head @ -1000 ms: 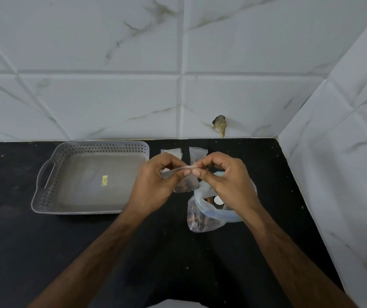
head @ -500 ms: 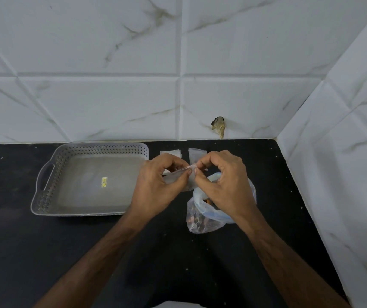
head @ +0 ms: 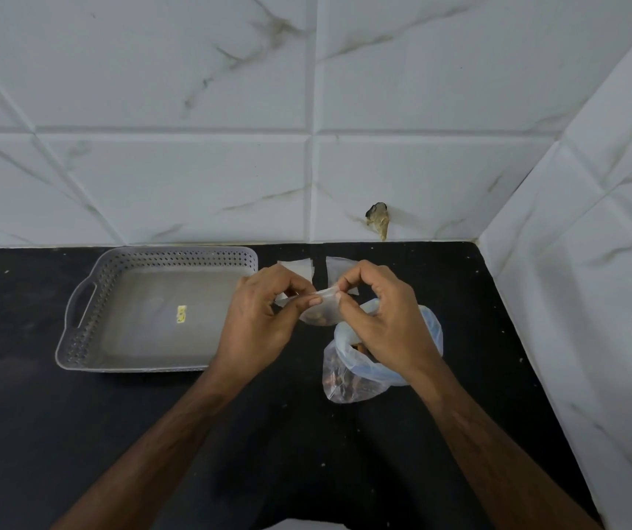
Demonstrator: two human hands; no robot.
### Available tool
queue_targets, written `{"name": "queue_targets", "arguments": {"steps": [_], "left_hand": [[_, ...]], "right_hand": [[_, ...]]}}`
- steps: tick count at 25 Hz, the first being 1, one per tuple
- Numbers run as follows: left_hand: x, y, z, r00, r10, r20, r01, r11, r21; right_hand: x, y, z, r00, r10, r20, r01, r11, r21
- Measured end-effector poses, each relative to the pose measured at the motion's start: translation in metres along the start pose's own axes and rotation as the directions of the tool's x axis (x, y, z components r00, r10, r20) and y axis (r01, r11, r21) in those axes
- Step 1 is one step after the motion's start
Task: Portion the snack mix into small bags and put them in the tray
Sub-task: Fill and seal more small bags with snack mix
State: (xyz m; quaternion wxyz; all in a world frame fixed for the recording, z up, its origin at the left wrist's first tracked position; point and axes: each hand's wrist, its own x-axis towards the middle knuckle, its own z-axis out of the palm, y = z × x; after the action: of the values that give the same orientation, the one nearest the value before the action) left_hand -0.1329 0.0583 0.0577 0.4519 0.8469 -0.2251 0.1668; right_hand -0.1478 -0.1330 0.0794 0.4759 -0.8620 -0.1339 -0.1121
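So the small bag (head: 320,313) is clear with a few brown bits inside, left hand (head: 264,319) and right hand (head: 379,319) both pinching its top edge above the worktop (head: 268,434).

A home kitchen corner. A black stone bench (head: 77,434) meets white marble-veined wall tiles (head: 192,177) at the far and right sides.

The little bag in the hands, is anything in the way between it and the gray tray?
Nothing visible blocks it. The little bag is pinched between the left hand and right hand, just right of the gray tray. The tray floor looks bare except a small yellow sticker.
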Motion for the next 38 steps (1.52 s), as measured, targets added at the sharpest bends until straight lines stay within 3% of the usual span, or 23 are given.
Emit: {"name": "queue_targets", "arguments": {"steps": [4,7,13,17,21,25,28,33,38], "left_hand": [[0.001,0.004,0.0,1.0,-0.016,-0.026,0.015,0.999,-0.05],[-0.001,0.002,-0.002,1.0,-0.018,-0.003,0.017,0.998,-0.062],[0.003,0.002,0.002,0.977,-0.21,-0.046,0.198,0.962,-0.185],[0.007,0.007,0.003,0.989,-0.148,-0.011,0.143,0.971,-0.19],[0.004,0.008,0.006,0.991,-0.13,0.03,0.134,0.965,-0.225],[0.001,0.003,0.01,0.953,-0.301,0.036,0.279,0.826,-0.49],[-0.001,0.0,0.009,0.956,-0.289,0.05,0.261,0.761,-0.594],[0.0,0.005,0.006,0.964,-0.254,0.082,0.262,0.844,-0.467],[0.001,0.008,0.006,0.962,-0.268,0.041,0.259,0.864,-0.432]], "right_hand": [[0.002,0.001,-0.003,0.998,-0.054,-0.018,0.054,0.998,-0.027],[0.001,0.002,-0.008,0.999,0.018,-0.045,-0.019,1.0,-0.019],[0.002,0.006,-0.009,0.993,0.118,0.007,-0.118,0.988,0.095],[0.002,0.004,-0.006,0.999,0.029,0.016,-0.03,0.997,0.077],[0.004,0.007,-0.005,0.998,0.063,-0.022,-0.061,0.993,0.1],[0.005,0.01,-0.009,0.991,0.133,0.01,-0.132,0.974,0.183],[0.005,0.009,-0.011,0.987,0.147,0.07,-0.159,0.961,0.225],[0.004,0.007,-0.006,0.997,0.064,0.039,-0.07,0.979,0.19],[0.002,0.006,-0.002,0.997,0.08,0.003,-0.08,0.992,0.097]]}}
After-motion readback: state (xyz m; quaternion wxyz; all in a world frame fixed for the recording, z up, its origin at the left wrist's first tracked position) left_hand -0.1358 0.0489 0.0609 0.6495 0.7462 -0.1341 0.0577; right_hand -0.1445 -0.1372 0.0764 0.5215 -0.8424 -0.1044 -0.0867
